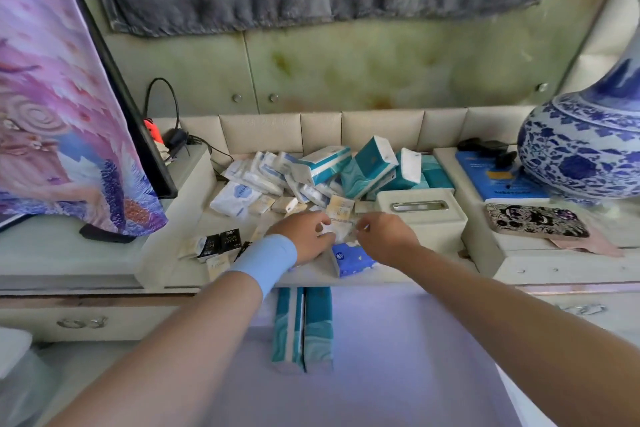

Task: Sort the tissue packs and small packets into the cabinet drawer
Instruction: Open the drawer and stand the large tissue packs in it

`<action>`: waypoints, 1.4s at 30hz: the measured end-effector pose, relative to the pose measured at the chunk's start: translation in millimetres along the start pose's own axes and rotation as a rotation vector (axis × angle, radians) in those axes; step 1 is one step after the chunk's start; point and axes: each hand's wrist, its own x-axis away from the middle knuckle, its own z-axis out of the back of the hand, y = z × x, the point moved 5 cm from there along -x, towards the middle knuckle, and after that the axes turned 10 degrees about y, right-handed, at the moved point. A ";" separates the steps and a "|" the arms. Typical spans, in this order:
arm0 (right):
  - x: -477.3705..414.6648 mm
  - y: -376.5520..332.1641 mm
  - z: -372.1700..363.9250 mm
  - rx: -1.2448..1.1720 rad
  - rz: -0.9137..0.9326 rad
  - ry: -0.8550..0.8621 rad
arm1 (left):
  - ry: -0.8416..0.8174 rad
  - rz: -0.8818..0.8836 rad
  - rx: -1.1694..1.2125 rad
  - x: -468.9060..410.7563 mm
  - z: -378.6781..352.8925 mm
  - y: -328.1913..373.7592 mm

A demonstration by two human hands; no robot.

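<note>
Small white packet [337, 232] pinched from both sides above the cabinet top [398, 272], left hand [304, 236] and right hand [388, 236] each on one edge (both curled). Just beside, nearer, a blue pack [351, 258]; behind, heap of tissue packs [346, 170]. Two teal packs [303, 329] lying in the open drawer [398, 357].

No legible text: white print on black packets [230, 240], logo on blue tissue pack [349, 258], label on blue book [498, 181], all blurred.

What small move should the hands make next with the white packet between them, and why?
Probably draw the white packet toward the open drawer and set it beside the two teal tissue packs. Both the left hand and right hand appear to pinch it, and bare lining shows beside those packs.
</note>
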 end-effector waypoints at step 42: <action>-192.1 75.3 14.2 0.087 -0.190 0.232 | 0.469 -0.026 0.281 -166.6 22.3 29.1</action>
